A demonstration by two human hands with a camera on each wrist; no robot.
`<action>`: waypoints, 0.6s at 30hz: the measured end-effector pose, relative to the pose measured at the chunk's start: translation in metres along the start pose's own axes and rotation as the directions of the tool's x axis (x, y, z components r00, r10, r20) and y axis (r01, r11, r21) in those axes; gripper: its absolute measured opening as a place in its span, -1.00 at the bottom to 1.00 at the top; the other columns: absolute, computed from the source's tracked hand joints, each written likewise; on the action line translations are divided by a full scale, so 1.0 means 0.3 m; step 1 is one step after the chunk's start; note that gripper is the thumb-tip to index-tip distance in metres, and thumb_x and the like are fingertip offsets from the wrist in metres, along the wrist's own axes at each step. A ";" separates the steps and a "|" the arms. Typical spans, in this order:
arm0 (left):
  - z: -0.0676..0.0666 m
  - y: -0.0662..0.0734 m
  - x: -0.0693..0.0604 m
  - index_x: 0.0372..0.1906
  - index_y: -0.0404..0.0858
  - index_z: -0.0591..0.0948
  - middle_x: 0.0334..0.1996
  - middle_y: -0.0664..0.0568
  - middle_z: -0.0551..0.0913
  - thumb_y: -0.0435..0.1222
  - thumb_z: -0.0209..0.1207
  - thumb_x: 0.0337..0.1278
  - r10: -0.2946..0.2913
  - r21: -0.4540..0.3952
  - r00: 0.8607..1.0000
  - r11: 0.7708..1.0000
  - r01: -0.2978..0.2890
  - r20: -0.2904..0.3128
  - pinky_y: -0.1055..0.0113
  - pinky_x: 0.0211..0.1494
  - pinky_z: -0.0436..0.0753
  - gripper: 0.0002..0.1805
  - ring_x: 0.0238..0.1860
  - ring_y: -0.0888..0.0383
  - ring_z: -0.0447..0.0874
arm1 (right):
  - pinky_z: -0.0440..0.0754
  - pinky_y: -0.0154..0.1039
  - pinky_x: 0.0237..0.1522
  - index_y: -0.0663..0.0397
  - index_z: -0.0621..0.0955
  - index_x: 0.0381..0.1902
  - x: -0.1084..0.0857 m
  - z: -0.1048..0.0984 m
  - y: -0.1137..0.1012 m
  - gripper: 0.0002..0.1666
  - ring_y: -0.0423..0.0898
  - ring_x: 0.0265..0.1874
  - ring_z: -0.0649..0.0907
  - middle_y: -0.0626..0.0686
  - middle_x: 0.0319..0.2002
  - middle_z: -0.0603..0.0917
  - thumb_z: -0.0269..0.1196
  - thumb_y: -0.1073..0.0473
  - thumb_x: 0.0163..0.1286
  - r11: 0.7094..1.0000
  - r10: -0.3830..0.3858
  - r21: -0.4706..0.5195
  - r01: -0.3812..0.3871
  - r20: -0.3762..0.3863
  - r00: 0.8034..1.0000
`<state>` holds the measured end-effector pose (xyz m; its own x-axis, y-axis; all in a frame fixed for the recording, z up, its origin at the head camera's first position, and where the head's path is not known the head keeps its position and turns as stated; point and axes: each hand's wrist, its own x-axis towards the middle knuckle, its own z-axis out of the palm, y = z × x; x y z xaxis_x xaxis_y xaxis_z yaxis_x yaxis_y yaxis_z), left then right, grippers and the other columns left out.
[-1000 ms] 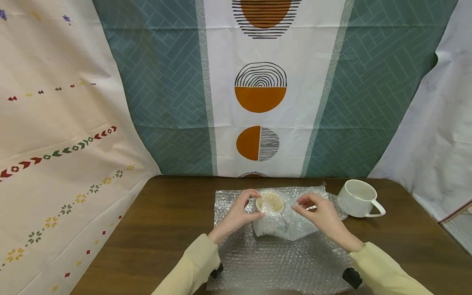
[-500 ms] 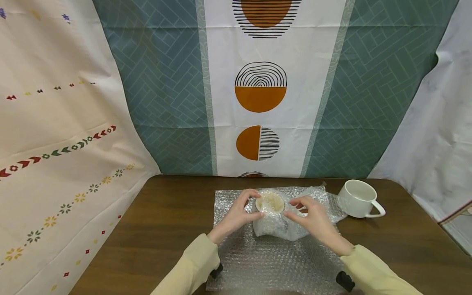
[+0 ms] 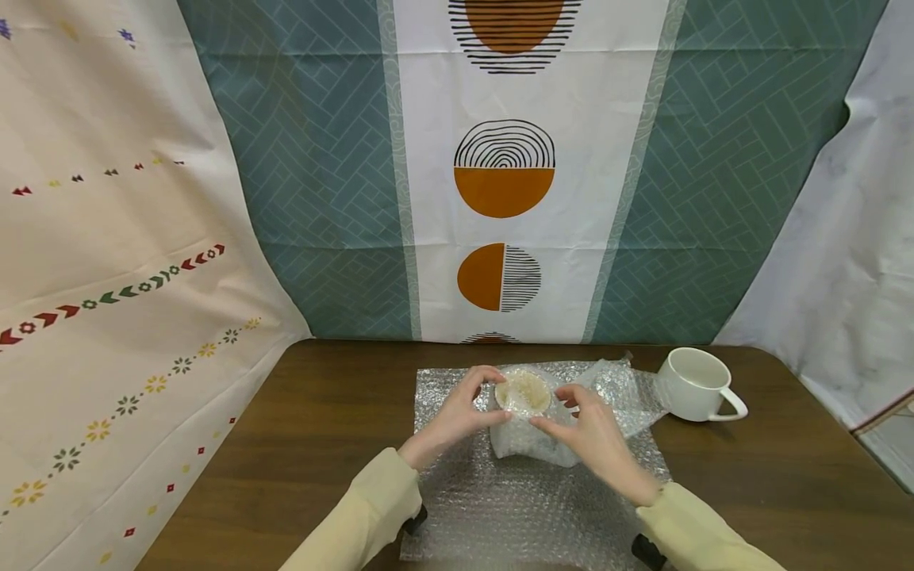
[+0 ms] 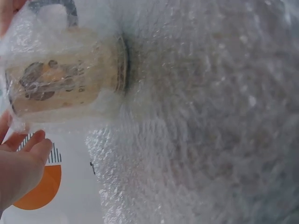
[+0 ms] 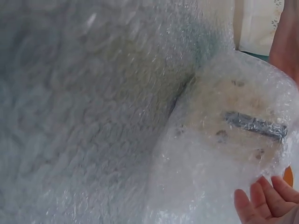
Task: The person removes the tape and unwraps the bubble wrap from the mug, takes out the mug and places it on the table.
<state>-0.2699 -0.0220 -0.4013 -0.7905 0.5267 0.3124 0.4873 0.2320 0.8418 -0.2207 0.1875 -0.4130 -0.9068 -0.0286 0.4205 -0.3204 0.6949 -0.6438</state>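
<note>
A cream mug (image 4: 70, 77) with a dark handle (image 5: 257, 126) and a printed picture stands upright inside bubble wrap (image 3: 535, 444). Its open top shows through the film in the head view. My left hand (image 3: 462, 408) holds the wrapped mug's left side by the rim, thumb in front and fingers behind. On the other side, my right hand (image 3: 589, 428) touches the wrap with spread, slightly bent fingers, thumb toward the front. In the right wrist view its fingertips (image 5: 261, 196) lie against the film beyond the handle.
A white mug (image 3: 693, 385) stands at the back right, handle to the right, near a loose flap of bubble wrap (image 3: 621, 388). More bubble wrap lies flat beneath the wrapped mug on the brown table (image 3: 321, 444). A patterned curtain (image 3: 343, 174) hangs behind.
My right hand has moved left along the bubble wrap, from the flap to the wrapped mug's right side. My left hand has stayed at the mug.
</note>
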 end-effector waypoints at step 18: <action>-0.080 0.030 0.027 0.00 -0.51 0.47 0.05 -0.34 0.38 -0.49 0.01 0.22 0.094 -0.004 0.985 0.996 -0.094 0.142 -0.11 0.12 0.24 -0.73 0.12 -0.21 0.28 | 0.52 -0.13 -0.30 0.24 0.52 -0.20 0.003 0.001 -0.009 -0.44 0.01 -0.31 0.54 0.09 -0.28 0.56 0.43 -0.02 -0.04 0.998 0.069 -0.004 -0.069 0.026 0.997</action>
<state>-0.2809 -0.0352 -0.3808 -0.6806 0.6572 0.3239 0.5579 0.1783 0.8105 -0.2207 0.1853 -0.4111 -0.9336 0.0009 0.3583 -0.2558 0.6984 -0.6685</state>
